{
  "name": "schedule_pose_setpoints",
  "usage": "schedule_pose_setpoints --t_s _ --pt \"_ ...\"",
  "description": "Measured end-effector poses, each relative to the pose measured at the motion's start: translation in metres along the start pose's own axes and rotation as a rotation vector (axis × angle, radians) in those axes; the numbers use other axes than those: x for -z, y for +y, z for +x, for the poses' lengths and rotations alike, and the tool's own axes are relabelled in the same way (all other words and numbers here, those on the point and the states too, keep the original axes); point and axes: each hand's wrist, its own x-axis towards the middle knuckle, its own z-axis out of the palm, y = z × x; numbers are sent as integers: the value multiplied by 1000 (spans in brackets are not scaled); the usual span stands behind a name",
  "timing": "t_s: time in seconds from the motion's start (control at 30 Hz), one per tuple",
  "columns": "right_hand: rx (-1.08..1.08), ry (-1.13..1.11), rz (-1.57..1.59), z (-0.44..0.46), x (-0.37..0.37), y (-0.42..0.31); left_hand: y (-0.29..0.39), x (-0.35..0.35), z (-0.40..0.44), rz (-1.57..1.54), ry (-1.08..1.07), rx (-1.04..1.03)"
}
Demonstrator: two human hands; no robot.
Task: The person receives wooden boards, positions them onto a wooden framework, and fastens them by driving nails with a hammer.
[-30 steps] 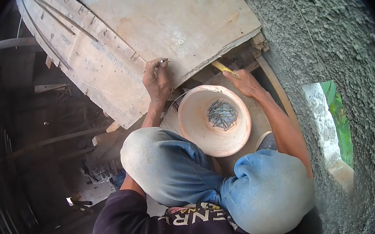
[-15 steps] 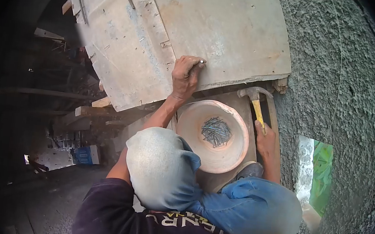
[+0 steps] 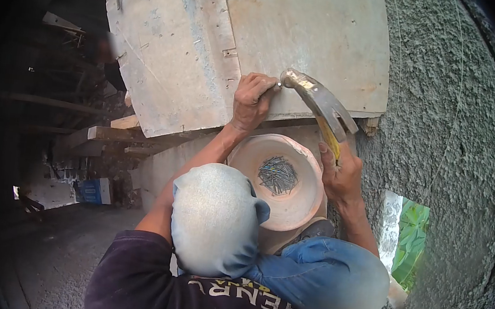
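My left hand (image 3: 252, 101) pinches a nail (image 3: 279, 84), of which only the small bright head shows, over the worn board (image 3: 326, 36). In my right hand (image 3: 342, 175) is the yellow handle of a claw hammer (image 3: 320, 103). The hammer's striking face is right beside the nail and my left fingertips, above the board; whether it touches the nail I cannot tell. Between my forearms stands a pale round bucket (image 3: 304, 206) with a heap of nails (image 3: 278, 176) at its bottom.
A rough grey wall (image 3: 473, 130) rises on the right, with an opening (image 3: 410, 238) showing green leaves. My bent knees are close below the bucket. Wooden beams (image 3: 105, 133) and a blue and white box (image 3: 94, 191) lie at the left, in a dark area.
My right hand has raised the hammer from beside the bucket up and left to the nail. My left hand keeps its pinch on the board. The view has turned and shifted.
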Motion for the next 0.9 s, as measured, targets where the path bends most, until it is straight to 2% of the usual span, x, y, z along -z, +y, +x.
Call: schedule_pose_setpoints --t_s 0.03,0.07,0.2,0.27,0.37,0.4,0.43,0.5,0.57,0.63,0.7,0.73,0.8,0.83,0.9 --pt "-120 -142 -67 9 -4 -3 -2 0 0 -7 -5 -4" --pt "-137 -181 -174 14 -9 -2 -3 1 -2 -13 -10 -6" --pt "-181 -150 -76 13 4 -19 -6 1 -1 -8 -29 -34" --pt "-3 34 30 7 7 -23 -2 4 -1 0 -58 -48" --pt "36 39 34 12 -9 -5 -2 3 -2 2 -53 -35" --pt "-42 -114 -207 15 -12 9 -3 4 -1 4 -46 -45" --pt "-32 -102 -208 17 -9 6 -3 7 0 -23 -80 -33" --pt "-157 -98 -150 20 2 -4 -4 11 5 -43 -96 -31" --pt "-128 -75 -116 15 16 -20 1 21 3 -117 -170 29" --pt "190 209 1 18 25 -32 -20 37 13 -32 -230 -42" --pt "227 206 -15 8 29 -18 -20 48 31 444 -207 -98" --pt "273 130 53 4 23 1 -26 46 32 446 -207 -86" --pt "449 122 -177 15 12 14 -34 41 33 521 -283 -54" --pt "244 -81 -198 22 4 19 -35 39 34 518 -274 -51" --pt "-67 -199 -284 26 -5 20 -36 41 32 552 -292 -50"
